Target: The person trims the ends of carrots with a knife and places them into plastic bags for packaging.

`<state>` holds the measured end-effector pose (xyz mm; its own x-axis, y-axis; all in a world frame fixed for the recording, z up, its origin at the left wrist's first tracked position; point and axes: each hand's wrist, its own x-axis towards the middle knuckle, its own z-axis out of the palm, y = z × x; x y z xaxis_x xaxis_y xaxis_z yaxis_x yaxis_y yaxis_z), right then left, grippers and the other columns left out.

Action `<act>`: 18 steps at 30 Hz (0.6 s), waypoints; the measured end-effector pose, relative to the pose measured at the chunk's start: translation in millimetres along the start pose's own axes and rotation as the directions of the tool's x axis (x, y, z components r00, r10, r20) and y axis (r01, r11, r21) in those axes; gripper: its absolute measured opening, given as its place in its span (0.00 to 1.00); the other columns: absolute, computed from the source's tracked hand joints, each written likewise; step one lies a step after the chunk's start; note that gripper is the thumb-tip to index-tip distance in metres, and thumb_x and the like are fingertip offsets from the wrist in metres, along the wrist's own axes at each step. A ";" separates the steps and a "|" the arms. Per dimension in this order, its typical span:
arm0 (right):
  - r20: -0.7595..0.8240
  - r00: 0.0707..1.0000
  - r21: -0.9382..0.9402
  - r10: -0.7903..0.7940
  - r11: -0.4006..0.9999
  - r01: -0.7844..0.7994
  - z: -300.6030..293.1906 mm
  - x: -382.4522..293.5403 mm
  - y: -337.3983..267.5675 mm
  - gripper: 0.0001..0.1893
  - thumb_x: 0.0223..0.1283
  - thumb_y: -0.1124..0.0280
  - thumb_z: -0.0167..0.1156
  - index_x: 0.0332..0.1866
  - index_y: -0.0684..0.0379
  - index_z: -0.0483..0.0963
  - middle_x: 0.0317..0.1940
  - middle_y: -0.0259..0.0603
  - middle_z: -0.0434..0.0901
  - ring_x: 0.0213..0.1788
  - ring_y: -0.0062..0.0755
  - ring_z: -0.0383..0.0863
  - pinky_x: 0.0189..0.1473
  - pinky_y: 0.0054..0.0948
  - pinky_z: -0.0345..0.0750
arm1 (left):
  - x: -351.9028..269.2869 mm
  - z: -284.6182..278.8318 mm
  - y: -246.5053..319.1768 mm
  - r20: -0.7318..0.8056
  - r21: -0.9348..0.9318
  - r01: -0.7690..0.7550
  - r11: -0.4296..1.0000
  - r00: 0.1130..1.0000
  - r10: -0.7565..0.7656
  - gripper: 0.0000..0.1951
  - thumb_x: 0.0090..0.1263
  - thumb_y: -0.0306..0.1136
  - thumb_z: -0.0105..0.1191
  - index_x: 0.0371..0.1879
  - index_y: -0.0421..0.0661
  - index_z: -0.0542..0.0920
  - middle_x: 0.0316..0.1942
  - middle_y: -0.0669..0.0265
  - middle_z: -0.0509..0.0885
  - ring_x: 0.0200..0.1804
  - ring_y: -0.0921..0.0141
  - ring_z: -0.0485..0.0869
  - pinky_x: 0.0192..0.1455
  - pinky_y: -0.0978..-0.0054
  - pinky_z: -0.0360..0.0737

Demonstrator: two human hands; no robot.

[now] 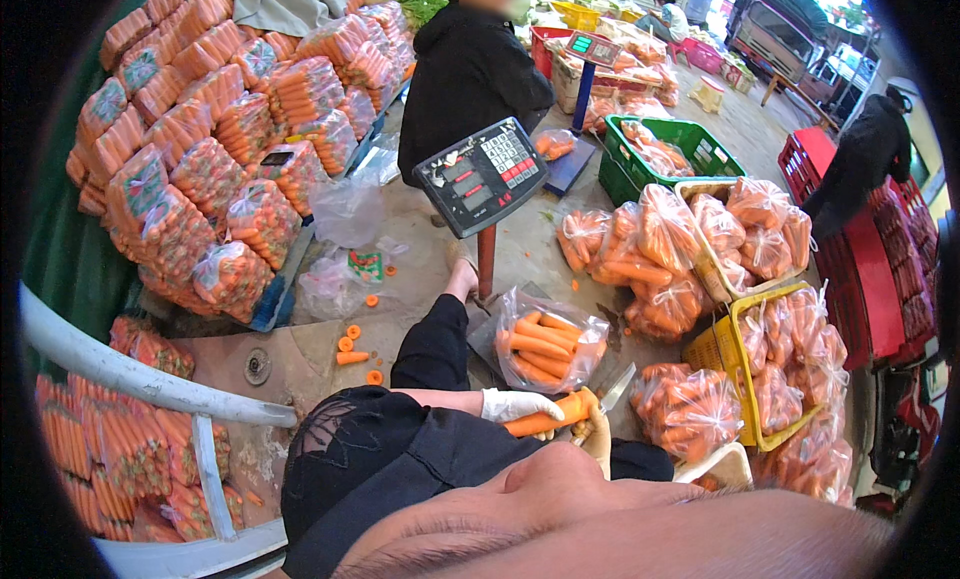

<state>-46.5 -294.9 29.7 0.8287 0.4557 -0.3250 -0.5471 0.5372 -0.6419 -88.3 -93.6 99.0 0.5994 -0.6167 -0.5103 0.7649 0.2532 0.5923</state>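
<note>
My left hand (523, 408), in a white glove, grips a thick carrot (541, 420) in front of my lap. My right hand (597, 436), in a yellowish glove, is at the carrot's other end and holds a knife (619, 387). The blade points up and away from the carrot, while the handle is mostly hidden by the fingers. Just beyond my hands, an open clear plastic bag (553, 340) of carrots rests on the low platform of a weighing scale. The scale's display and keypad (482, 175) stand above it on a post.
Cut carrot pieces (352, 357) lie on the floor at left. Stacked bagged carrots (217, 159) rise behind them, beside a metal rail (142, 365). At right stand a yellow crate (705, 352), a white crate (699, 241) and a green crate (613, 175). A person in black (469, 76) sits opposite.
</note>
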 end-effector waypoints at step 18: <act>-0.056 0.643 -0.697 -0.764 0.491 0.522 60.6 -1.0 -57.2 0.29 0.46 0.80 0.67 0.57 0.63 0.68 0.49 0.39 0.74 0.50 0.27 0.74 0.55 0.25 0.71 | 38.8 -129.6 27.3 -0.771 0.604 0.506 0.616 0.176 0.612 0.45 0.46 0.60 0.62 0.54 0.32 0.68 0.51 0.43 0.73 0.56 0.51 0.73 0.58 0.61 0.70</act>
<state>-23.1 -283.0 108.8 0.9575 -0.1569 0.2420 0.2461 0.0073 -0.9692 -13.5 -14.0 14.6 0.7557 0.6212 -0.2076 0.6314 -0.6066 0.4831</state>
